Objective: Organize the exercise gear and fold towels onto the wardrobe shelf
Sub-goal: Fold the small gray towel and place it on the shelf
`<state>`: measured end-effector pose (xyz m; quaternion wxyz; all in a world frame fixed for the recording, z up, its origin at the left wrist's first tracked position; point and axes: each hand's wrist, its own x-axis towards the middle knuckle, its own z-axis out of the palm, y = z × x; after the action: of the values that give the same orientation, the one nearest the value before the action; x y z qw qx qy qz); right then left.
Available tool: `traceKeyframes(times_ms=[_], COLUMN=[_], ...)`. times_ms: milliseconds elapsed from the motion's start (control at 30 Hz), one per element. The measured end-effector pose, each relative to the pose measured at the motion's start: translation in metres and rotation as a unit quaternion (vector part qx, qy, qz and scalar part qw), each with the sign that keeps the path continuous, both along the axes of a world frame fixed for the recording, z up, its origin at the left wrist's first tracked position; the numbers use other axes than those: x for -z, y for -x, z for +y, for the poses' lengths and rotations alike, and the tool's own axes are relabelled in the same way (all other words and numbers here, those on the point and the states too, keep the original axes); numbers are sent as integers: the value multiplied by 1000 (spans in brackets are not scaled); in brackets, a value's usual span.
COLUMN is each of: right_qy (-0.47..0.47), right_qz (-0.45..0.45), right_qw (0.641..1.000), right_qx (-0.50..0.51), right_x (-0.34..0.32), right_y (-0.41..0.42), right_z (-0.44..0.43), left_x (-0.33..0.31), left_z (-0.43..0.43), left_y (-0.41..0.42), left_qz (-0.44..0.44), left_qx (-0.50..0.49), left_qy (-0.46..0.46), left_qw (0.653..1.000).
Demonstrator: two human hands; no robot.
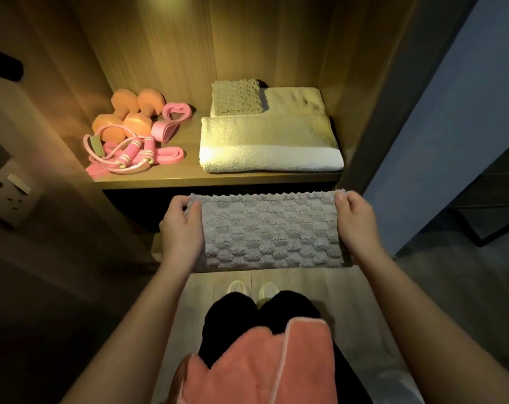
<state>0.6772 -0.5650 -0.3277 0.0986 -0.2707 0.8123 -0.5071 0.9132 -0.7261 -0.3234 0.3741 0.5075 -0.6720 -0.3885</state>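
A grey checker-textured towel (269,231) hangs stretched flat just below the front of the wardrobe shelf (218,177). My left hand (182,228) pinches its upper left corner and my right hand (355,220) pinches its upper right corner. On the shelf, right side, lies a folded white towel (270,141) with a small folded grey towel (237,97) on its back part. On the left sit orange dumbbells (131,112), pink resistance bands (176,112) and a pink jump rope (125,156). A pink towel (259,365) lies over my lap.
Wooden wardrobe walls close the shelf on the left and right. A white wall socket (5,193) is at the far left. A dark metal frame (495,214) stands at the right on the floor. My shoes (253,290) rest on the wood floor below.
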Motion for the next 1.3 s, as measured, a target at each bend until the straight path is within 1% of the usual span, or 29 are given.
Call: traceKeyframes(times_ms=[100,167,300,467,600,733,800,867,900,967,1033,1067,1100,1200,1300], right_qy=[-12,-19,-30,-79,-143,-174,-189,-206,-211,-211,-196,-194,-207,-232,-255], right_qz=[52,71,79,59,78,125,149,153,145,117,63,48,66,131,148], right_qw=[999,997,996,995,987,977,970,966,966,969,976,976,973,963,955], right_qx=[0,-3,-12,7,5,18,28,34,38,55,75,82,74,41,20], right_x=[-7,-10,-13,-9,1,20,25,26,26,25,23,22,23,24,23], right_y=[34,58,103,161,192,202,200,197,197,196,199,198,198,195,195], right_z=[-38,-66,-126,-200,-239,-249,-250,-251,-252,-253,-255,-255,-254,-250,-248], left_x=[-2,-2,-5,-7,1,12,7,-7,-15,-26,-19,-12,-4,15,21], left_z=[-45,-77,-143,-219,-255,-256,-254,-251,-245,-219,-182,-167,-158,-163,-181], left_y=[35,58,106,159,187,199,200,201,207,229,258,271,279,275,253], left_qz=[-10,-45,-76,-122,-217,-299,-322,-334,-338,-353,-394,-418,-435,-469,-486], left_qx=[-3,1,8,0,9,8,-1,4,22,103,212,259,285,283,268], left_qy=[2,24,79,83,111,190,226,251,254,266,281,270,255,242,255], left_qw=[1000,999,994,989,970,935,919,909,906,891,849,828,815,801,792])
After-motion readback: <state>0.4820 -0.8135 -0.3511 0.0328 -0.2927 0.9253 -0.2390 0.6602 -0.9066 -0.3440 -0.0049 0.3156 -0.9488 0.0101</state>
